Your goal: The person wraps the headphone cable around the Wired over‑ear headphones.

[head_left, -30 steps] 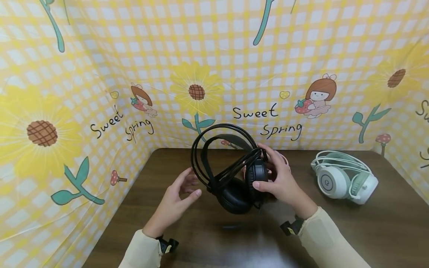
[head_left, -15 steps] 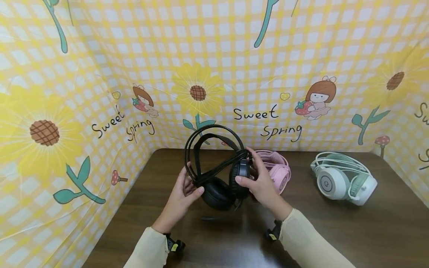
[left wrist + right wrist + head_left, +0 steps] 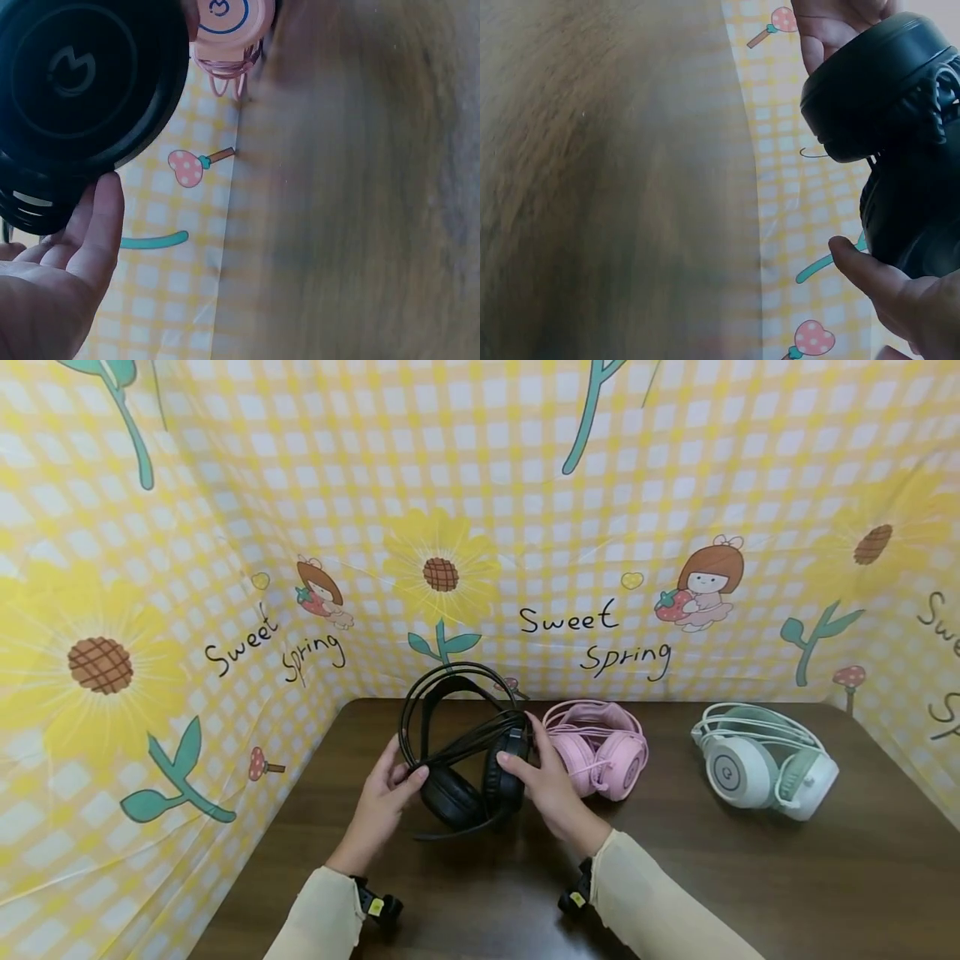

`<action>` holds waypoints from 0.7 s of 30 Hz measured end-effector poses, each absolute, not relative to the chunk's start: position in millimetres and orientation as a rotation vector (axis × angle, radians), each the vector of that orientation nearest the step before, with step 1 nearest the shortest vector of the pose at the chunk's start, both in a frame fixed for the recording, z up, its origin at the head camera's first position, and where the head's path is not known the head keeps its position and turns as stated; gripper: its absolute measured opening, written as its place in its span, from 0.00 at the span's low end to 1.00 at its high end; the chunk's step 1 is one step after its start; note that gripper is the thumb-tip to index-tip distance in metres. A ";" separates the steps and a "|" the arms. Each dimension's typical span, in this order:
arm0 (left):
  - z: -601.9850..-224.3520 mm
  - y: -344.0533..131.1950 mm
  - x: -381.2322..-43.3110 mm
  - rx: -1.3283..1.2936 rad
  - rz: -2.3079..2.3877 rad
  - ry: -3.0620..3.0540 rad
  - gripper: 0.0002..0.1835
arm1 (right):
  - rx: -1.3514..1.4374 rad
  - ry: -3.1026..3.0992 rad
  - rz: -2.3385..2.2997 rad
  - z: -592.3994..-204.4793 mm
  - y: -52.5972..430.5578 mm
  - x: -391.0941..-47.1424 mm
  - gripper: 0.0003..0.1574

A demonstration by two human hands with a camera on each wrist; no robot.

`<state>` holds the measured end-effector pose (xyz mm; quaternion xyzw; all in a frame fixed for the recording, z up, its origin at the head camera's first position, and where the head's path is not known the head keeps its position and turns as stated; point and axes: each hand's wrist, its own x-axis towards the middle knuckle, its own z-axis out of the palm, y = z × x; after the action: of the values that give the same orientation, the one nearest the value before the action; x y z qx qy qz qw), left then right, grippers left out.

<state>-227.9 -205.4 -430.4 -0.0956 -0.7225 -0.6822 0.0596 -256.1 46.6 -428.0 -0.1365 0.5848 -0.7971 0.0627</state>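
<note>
Black over-ear headphones [image 3: 450, 797] stand between my two hands, headband arched upward, cable bundled across the middle. My left hand [image 3: 377, 803] grips their left side, the thumb at the joint of band and ear cup. My right hand [image 3: 553, 785] holds the right ear cup [image 3: 504, 777] with the thumb in front and fingers behind it. A thin dark microphone arm [image 3: 453, 836] curves out below the cups. In the left wrist view, fingers touch the lower edge of a round ear cup [image 3: 71, 82] marked with a logo. The right wrist view shows the thumb [image 3: 862, 266] against a cup.
Pink headphones [image 3: 596, 756] lie on the brown wooden table [image 3: 667, 877], just right of my right hand. Farther right lie white and green headphones [image 3: 765, 764]. A yellow checked cloth [image 3: 465, 485] with printed flowers rises behind the table and along its sides.
The black headphones have moved left and lower in my right hand, uncovering the pink headphones. My left hand, loose beside them at first, now grips their left side.
</note>
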 end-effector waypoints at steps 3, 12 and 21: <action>-430.6 -210.3 -231.8 -0.223 -2.065 -2.192 0.41 | -0.405 1.755 -2.396 -431.4 42.2 -257.8 0.46; -423.8 -229.0 -245.3 -0.061 -2.002 -2.267 0.33 | -0.351 1.966 -2.226 -436.8 29.3 -264.9 0.49; -423.8 -248.0 -259.8 -0.030 -1.972 -2.349 0.36 | -0.322 1.959 -2.162 -441.2 15.0 -271.2 0.51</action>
<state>-259.8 -248.0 -423.8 -0.0099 -0.7654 -0.6424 0.0373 -271.2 15.0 -441.2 -0.1091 0.6639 -0.7327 0.1028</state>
